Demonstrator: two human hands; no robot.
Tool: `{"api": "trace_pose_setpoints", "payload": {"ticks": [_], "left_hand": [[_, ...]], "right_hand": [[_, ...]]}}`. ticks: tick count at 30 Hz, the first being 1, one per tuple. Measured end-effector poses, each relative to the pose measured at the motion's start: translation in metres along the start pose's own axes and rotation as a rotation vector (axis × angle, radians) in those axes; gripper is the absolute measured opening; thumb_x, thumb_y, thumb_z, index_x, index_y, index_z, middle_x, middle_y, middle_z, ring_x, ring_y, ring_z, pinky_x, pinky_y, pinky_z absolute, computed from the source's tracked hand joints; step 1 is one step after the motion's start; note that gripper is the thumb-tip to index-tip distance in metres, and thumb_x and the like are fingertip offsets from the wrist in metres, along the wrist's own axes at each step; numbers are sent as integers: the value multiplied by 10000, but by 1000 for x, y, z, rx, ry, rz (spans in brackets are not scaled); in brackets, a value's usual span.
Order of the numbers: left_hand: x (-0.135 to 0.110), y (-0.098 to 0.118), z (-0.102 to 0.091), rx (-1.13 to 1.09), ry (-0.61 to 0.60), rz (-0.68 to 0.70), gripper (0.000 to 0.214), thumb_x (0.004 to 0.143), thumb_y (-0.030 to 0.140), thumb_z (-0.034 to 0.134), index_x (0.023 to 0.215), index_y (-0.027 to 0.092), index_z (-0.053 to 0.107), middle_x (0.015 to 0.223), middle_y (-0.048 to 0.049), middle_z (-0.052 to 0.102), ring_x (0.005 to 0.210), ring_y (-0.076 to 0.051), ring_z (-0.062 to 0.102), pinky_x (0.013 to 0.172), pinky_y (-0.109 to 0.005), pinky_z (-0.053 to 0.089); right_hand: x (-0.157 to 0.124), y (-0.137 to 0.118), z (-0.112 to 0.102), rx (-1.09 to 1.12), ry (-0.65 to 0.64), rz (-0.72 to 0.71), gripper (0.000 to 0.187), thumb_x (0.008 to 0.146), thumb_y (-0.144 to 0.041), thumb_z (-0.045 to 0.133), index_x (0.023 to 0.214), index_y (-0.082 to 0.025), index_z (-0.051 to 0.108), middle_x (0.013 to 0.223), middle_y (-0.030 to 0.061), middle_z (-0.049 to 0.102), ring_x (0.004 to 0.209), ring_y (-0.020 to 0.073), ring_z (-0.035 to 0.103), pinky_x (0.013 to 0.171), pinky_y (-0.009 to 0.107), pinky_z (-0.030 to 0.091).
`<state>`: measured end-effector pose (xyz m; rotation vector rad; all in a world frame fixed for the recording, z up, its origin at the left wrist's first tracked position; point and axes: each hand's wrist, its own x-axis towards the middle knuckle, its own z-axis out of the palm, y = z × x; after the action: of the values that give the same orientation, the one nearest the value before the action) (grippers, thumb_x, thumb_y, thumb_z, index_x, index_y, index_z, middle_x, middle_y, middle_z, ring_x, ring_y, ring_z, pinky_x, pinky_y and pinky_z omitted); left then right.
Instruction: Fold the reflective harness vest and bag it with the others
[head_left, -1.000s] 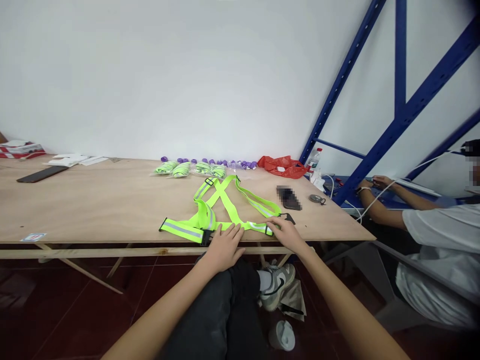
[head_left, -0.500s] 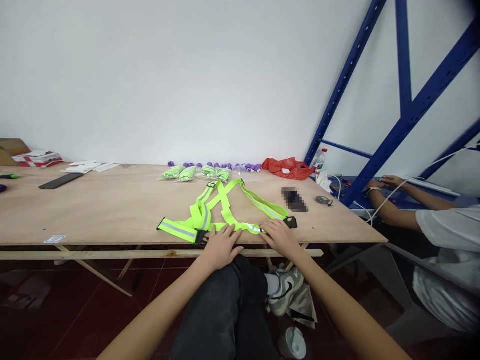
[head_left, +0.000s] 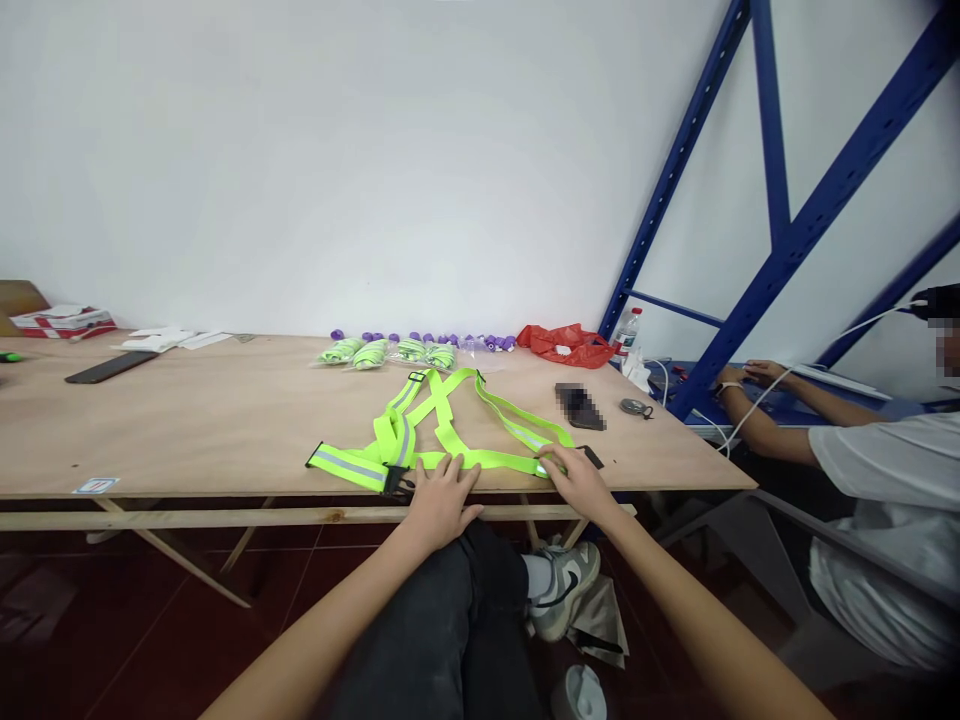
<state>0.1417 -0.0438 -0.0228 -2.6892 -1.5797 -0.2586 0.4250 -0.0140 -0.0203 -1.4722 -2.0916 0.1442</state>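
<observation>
A fluorescent yellow-green reflective harness (head_left: 445, 437) with grey stripes lies spread on the table, its straps crossing near the top. My left hand (head_left: 444, 497) rests flat on the lower strap at the table's front edge, fingers extended. Just left of it sits a black buckle (head_left: 396, 481). My right hand (head_left: 581, 485) has its bent fingers on the right end of that lower strap, at a small dark slider. Another black buckle piece (head_left: 590, 456) shows partly behind this hand.
Several bagged harnesses (head_left: 369, 354) and purple rolls (head_left: 491, 342) line the wall. To the right are a red plastic bag (head_left: 566, 345), a blurred dark phone (head_left: 580, 407), a round metal object (head_left: 635, 407) and a bottle (head_left: 627, 333). A co-worker (head_left: 870, 450) sits beyond the blue rack.
My right hand has slid right along the lower strap, and the slider has moved with it. That strap now lies straighter between my hands. My left hand stays on the strap.
</observation>
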Motion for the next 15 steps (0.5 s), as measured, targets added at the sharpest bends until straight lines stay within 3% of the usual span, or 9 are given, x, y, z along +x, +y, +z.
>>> {"api": "trace_pose_setpoints", "payload": {"ticks": [5, 11, 13, 15], "left_hand": [[-1, -4, -6, -13, -31, 9, 580, 990, 510, 485, 1517, 277, 420, 1564, -149, 443, 1434, -364, 389, 1120, -737, 283], [15, 10, -24, -37, 14, 46, 434, 994, 469, 478, 1329, 223, 599, 1413, -150, 579, 1349, -347, 492, 1155, -659, 293], [28, 24, -21, -94, 54, 151, 451, 1006, 430, 446, 1391, 216, 544, 1504, -133, 512, 1412, -313, 438, 1198, -588, 274], [41, 40, -12, -161, 46, 256, 556, 1007, 424, 430, 1521, 215, 389, 1628, -109, 361, 1489, -287, 343, 1214, -530, 279]], "right_hand": [[39, 12, 1, -1, -75, 49, 331, 960, -373, 437, 927, -217, 727, 873, 56, 766, 777, 228, 697, 671, 298, 479], [49, 13, 8, -74, -102, 55, 293, 958, -341, 491, 979, -250, 768, 965, 60, 798, 855, 243, 727, 714, 295, 488], [47, 10, 9, -91, -99, 52, 289, 962, -330, 494, 997, -251, 770, 998, 68, 799, 892, 248, 732, 750, 303, 495], [45, 9, 9, -96, -98, 46, 275, 955, -311, 506, 980, -246, 773, 994, 74, 800, 892, 249, 736, 761, 306, 501]]}}
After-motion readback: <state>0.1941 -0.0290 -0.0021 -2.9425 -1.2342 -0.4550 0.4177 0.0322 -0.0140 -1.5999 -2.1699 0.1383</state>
